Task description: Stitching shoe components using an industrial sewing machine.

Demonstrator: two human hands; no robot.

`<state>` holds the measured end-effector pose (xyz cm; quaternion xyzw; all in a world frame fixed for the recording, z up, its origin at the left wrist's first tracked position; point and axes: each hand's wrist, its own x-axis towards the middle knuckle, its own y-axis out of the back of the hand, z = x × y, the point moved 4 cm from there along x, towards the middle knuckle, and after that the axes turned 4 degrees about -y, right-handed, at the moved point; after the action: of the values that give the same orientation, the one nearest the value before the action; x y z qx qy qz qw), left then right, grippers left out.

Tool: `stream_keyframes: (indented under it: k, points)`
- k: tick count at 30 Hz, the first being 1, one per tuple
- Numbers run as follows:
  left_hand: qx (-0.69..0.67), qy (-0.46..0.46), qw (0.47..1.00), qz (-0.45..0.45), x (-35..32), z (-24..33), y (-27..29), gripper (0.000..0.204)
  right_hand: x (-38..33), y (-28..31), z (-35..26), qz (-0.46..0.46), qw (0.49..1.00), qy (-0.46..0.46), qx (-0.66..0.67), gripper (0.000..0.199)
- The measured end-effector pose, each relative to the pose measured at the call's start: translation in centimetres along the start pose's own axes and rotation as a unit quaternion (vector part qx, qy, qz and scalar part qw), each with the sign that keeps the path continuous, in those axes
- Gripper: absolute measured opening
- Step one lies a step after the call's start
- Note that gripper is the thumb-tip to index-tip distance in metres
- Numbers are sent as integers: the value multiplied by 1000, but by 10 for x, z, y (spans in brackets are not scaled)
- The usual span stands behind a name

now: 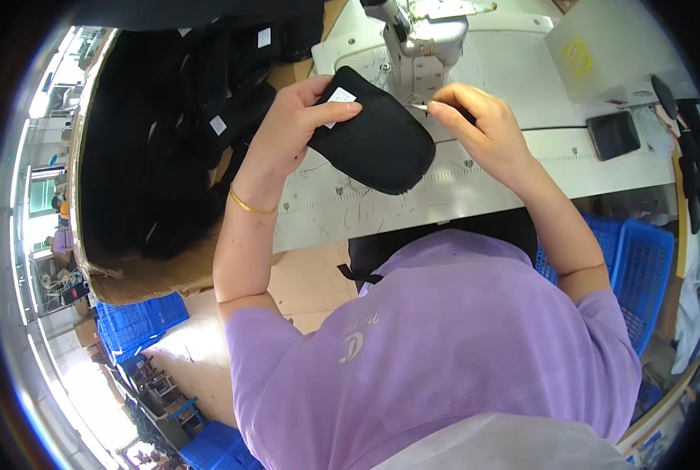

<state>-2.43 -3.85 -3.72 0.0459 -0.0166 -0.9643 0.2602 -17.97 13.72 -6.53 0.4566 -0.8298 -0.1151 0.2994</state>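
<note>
My left hand [301,121] grips a black, sole-shaped fabric piece [385,141], thumb on top beside its white label [340,100]. The piece is held above the front of a white sewing machine table [514,168]. Close to its right edge, my right hand [479,125] is closed in a pinch. A small pale, pointed tip [419,106] sticks out from those fingers toward the fabric; its kind is too small to make out. Just beyond both hands stands the sewing machine head [427,51].
A large cardboard box [142,286] at the left holds many black pieces [146,157] with white labels. A dark phone-like slab [612,135] lies on the table's right. Loose thread bits dot the tabletop. Blue plastic crates [644,274] stand at right, others at lower left.
</note>
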Motion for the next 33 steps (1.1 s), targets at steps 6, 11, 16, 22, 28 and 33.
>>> stream_keyframes:
  k: [6, 11, 16, 22, 28, 33]
  points:
    - [7, 104, 987, -124, 3, -17, -14, 23, 3, -11, 2, -13, 993, 89, -74, 31]
    - [20, 58, 992, -109, 3, -20, -25, 39, -6, -2, 3, 48, 982, 139, -116, 32]
    - [-122, 169, 972, -112, -1, -29, -20, 47, -39, -13, -21, 16, 968, 223, -116, 32]
    - [-72, 67, 990, -103, 0, -30, -15, 33, -44, -29, 25, -63, 871, -235, 428, 30]
    - [-138, 112, 968, -178, 1, -32, -19, 25, -27, -34, 31, -114, 914, -190, 339, 31]
    - [-166, 120, 959, -198, 2, -38, -22, 24, -24, -30, 19, -89, 950, -128, 269, 33]
